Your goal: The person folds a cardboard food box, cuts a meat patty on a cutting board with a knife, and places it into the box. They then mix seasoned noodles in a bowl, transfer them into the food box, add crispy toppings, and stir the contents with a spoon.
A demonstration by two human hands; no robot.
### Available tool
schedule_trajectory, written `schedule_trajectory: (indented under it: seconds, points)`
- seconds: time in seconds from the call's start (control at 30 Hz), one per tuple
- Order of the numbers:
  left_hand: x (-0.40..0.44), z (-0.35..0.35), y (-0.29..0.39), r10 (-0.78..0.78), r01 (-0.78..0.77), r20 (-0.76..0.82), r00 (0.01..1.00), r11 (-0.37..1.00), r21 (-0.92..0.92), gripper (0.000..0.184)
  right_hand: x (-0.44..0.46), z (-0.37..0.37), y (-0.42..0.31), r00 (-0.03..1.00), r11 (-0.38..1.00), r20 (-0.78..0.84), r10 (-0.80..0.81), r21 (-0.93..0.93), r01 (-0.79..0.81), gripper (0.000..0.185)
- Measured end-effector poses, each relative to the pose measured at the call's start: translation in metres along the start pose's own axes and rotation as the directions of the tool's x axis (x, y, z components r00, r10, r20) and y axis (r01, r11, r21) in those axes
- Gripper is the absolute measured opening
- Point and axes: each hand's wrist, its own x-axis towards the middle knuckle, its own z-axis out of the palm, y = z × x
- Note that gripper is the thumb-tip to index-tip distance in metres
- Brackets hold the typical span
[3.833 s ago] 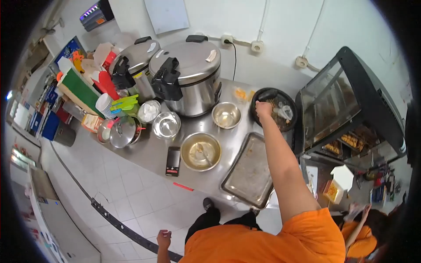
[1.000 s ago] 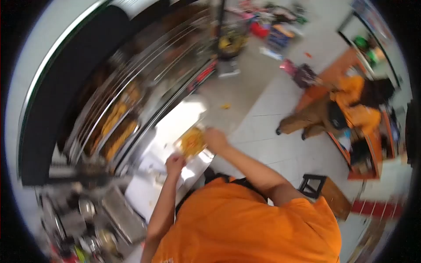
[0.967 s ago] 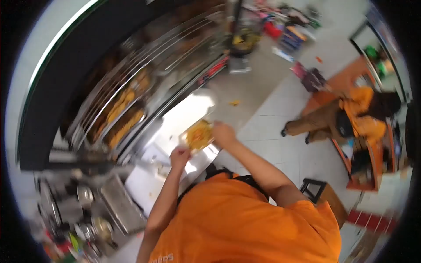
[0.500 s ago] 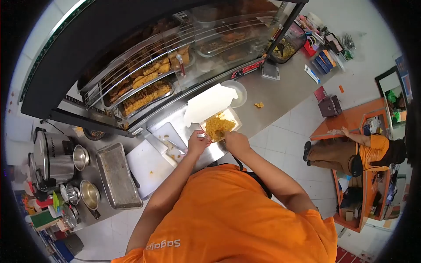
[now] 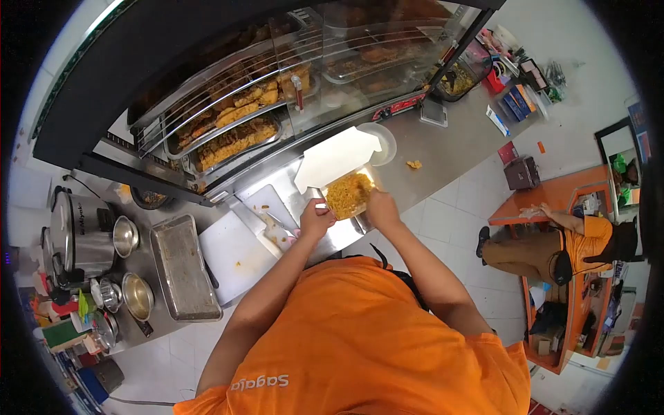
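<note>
An open paper food box (image 5: pixel 339 158) rests on the steel counter with its white lid folded back. Yellow noodle-like or rice-like food (image 5: pixel 348 195) fills its tray part. My left hand (image 5: pixel 318 220) is closed on the box's near left corner, fingers curled at the edge. At the box's right side is my right hand (image 5: pixel 382 209), closed and slightly blurred; whatever it grips is hidden. A white cutting board (image 5: pixel 235 252) and a wide-bladed knife (image 5: pixel 250 220) lie left of my left hand, with food scraps around them.
Behind the box stands a glass display warmer (image 5: pixel 242 104) with fried food trays. A clear round bowl (image 5: pixel 384 144) sits beside the lid. Leftward are a metal tray (image 5: pixel 183 270), steel bowls (image 5: pixel 138 296) and a large cooker (image 5: pixel 79 235). Another person (image 5: pixel 588 249) stands at right.
My right hand has moved from over the food to the box's right edge, uncovering more food. My left hand stays at the near left corner. The view has shifted slightly.
</note>
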Motion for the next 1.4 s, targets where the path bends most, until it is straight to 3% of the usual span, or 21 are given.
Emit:
schedule_trajectory:
  seconds: [0.07, 0.17, 0.27, 0.37, 0.47, 0.57, 0.6, 0.7, 0.73, 0.83, 0.87, 1.0, 1.1, 1.2, 1.3, 1.4]
  points:
    - [0.002, 0.001, 0.0, 0.006, -0.006, -0.016, 1.0, 1.0, -0.001, 0.044, -0.015, -0.013, -0.031, 0.994, 0.993, -0.001, -0.113, 0.029, 0.113, 0.015]
    - [0.002, 0.001, -0.009, -0.003, 0.003, -0.04, 0.999, 1.0, -0.004, 0.044, -0.027, 0.0, -0.028, 0.966, 0.971, 0.13, -0.222, -0.059, 0.231, 0.015]
    - [0.002, 0.001, -0.005, 0.021, -0.019, -0.041, 0.999, 0.999, 0.039, 0.044, -0.005, -0.001, -0.005, 0.996, 0.997, 0.084, -0.012, -0.075, 0.018, 0.017]
    - [-0.006, -0.001, 0.0, 0.028, -0.025, -0.042, 0.999, 0.996, 0.085, 0.043, -0.014, 0.006, -0.011, 0.976, 0.974, 0.12, -0.18, -0.116, 0.194, 0.017]
    - [-0.001, -0.001, 0.002, 0.047, -0.043, -0.048, 0.998, 0.996, 0.076, 0.042, -0.018, -0.025, -0.011, 0.985, 0.979, 0.086, -0.151, -0.129, 0.161, 0.016]
    - [-0.005, 0.002, -0.002, 0.047, -0.043, -0.077, 0.996, 0.998, 0.054, 0.042, -0.002, -0.03, 0.004, 0.998, 0.987, -0.002, 0.067, -0.149, -0.067, 0.017]
    - [-0.005, 0.003, -0.002, 0.043, -0.04, -0.081, 0.996, 0.998, 0.039, 0.042, 0.0, -0.026, 0.002, 0.997, 0.989, 0.006, 0.075, -0.129, -0.074, 0.016]
    - [0.0, 0.002, 0.0, 0.051, -0.048, -0.072, 0.996, 0.998, 0.039, 0.041, -0.002, -0.011, -0.018, 0.998, 0.998, 0.057, -0.023, -0.05, 0.026, 0.016]
    - [-0.001, 0.002, -0.003, 0.049, -0.046, -0.067, 0.997, 0.998, 0.047, 0.041, -0.008, -0.006, -0.023, 0.989, 0.988, 0.015, -0.148, -0.035, 0.149, 0.017]
    - [-0.004, 0.004, 0.001, 0.028, -0.029, -0.087, 0.996, 1.0, -0.006, 0.041, -0.035, -0.013, -0.041, 0.939, 0.939, 0.172, -0.299, -0.121, 0.321, 0.016]
    - [-0.004, 0.004, 0.0, 0.038, -0.037, -0.089, 0.995, 0.999, 0.019, 0.04, -0.033, -0.017, -0.039, 0.927, 0.939, 0.253, -0.275, -0.135, 0.316, 0.017]
    - [0.001, 0.001, -0.002, 0.054, -0.05, -0.052, 0.997, 0.996, 0.07, 0.043, -0.014, 0.003, -0.013, 0.991, 0.979, 0.039, -0.13, -0.152, 0.135, 0.019]
    - [-0.003, -0.002, -0.003, 0.03, -0.029, -0.02, 0.999, 0.998, 0.048, 0.046, -0.015, -0.008, -0.011, 0.939, 0.955, 0.295, -0.177, -0.18, 0.237, 0.02]
    - [0.004, 0.001, -0.005, 0.039, -0.037, -0.039, 0.999, 0.998, 0.047, 0.046, -0.008, -0.034, -0.018, 0.998, 0.989, 0.038, -0.056, -0.138, 0.061, 0.021]
    - [0.0, 0.0, -0.008, 0.051, -0.049, -0.037, 0.998, 0.997, 0.054, 0.044, -0.001, -0.007, -0.02, 0.952, 0.95, 0.128, -0.279, -0.104, 0.293, 0.023]
    - [0.008, 0.002, -0.013, 0.064, -0.063, -0.077, 0.995, 0.998, 0.019, 0.041, 0.004, -0.005, -0.016, 0.994, 0.992, -0.016, -0.109, -0.06, 0.108, 0.015]
